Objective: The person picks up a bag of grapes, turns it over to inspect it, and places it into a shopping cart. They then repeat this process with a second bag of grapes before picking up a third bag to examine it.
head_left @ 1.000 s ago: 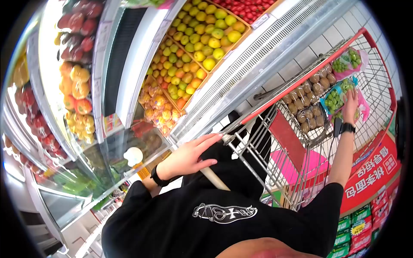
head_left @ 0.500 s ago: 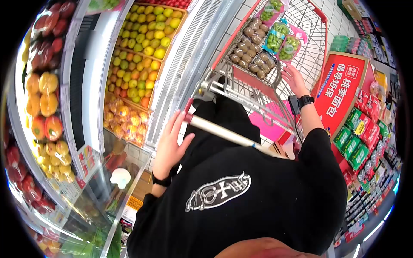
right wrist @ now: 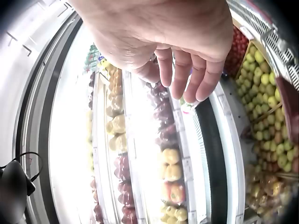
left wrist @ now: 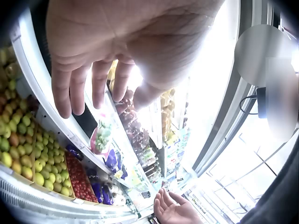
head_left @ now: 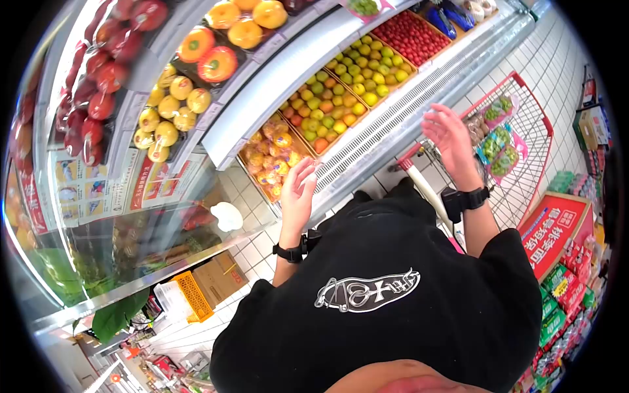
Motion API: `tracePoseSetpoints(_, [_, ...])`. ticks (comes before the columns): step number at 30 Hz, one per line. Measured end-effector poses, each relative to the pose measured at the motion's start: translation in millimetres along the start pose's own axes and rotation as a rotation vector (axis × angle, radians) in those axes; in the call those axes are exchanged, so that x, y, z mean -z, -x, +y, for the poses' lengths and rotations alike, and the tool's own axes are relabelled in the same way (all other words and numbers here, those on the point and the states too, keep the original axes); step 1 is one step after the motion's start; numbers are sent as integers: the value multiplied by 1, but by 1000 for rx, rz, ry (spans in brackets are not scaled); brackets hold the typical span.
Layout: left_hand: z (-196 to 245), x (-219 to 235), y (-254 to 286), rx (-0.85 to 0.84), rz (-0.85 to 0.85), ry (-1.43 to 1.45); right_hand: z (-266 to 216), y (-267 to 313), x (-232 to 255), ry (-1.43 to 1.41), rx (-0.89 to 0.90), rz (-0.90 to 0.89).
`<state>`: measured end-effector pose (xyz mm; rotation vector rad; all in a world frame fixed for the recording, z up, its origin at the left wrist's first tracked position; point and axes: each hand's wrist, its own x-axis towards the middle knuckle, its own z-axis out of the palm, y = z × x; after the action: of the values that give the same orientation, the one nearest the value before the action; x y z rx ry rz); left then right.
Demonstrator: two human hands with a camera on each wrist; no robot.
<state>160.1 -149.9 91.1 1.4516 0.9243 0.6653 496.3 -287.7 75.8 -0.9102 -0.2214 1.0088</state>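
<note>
My left hand [head_left: 299, 196] is raised in front of the fruit display, fingers loosely extended and holding nothing. Behind it in the head view lie bagged yellow-orange fruit [head_left: 268, 154] in a bin. My right hand [head_left: 452, 144] is held up with relaxed fingers, also without anything in it, overlapping the near end of the shopping cart [head_left: 547, 124]. The cart's pale handle bar [head_left: 426, 190] runs beside the right wrist. In the cart are bagged green fruit [head_left: 504, 160] and brown round fruit in packs [head_left: 476, 128]. The left wrist view shows both hands, the right hand [left wrist: 175, 210] small below.
Bins of yellow-green fruit [head_left: 370, 69] and small red fruit [head_left: 409, 36] line the chilled case. Wrapped orange fruit [head_left: 246, 33] and dark red fruit [head_left: 108, 78] fill the shelves. A red promotional box [head_left: 553, 236] stands at the right; a yellow crate [head_left: 193, 298] is lower left.
My right hand has come out of the cart and up to the left. My left hand has left the cart handle. The view has turned toward the shelves, and the cart appears farther right.
</note>
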Motion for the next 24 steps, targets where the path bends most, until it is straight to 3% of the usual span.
tracePoseSetpoints(3, [0, 28, 10, 21, 88, 64, 42, 0, -58, 22, -60, -151])
tracePoseSetpoints(5, [-1, 42, 17, 15, 136, 42, 76, 4, -87, 51, -126, -96])
tracePoseSetpoints(7, [-19, 63, 19, 17, 144, 54, 96, 8, -99, 111, -181, -188])
tracePoseSetpoints(8, [-26, 66, 21, -11, 206, 43, 100, 13, -108, 119, -199, -152])
tracePoseSetpoints(11, [-44, 91, 28, 28, 163, 52, 112, 9, -101, 102, -148, -161])
tracePoseSetpoints(15, [-63, 94, 21, 61, 156, 247, 87, -12, -89, 204, -111, -71])
tracePoseSetpoints(18, [-50, 76, 2, 138, 200, 184, 60, -55, -67, 344, -18, -19])
tracePoseSetpoints(21, [-45, 67, -19, 103, 169, 98, 27, -118, -52, 477, 90, -53])
tracePoseSetpoints(24, [-40, 61, -36, 181, 153, 21, 6, -212, -32, 607, 244, -32])
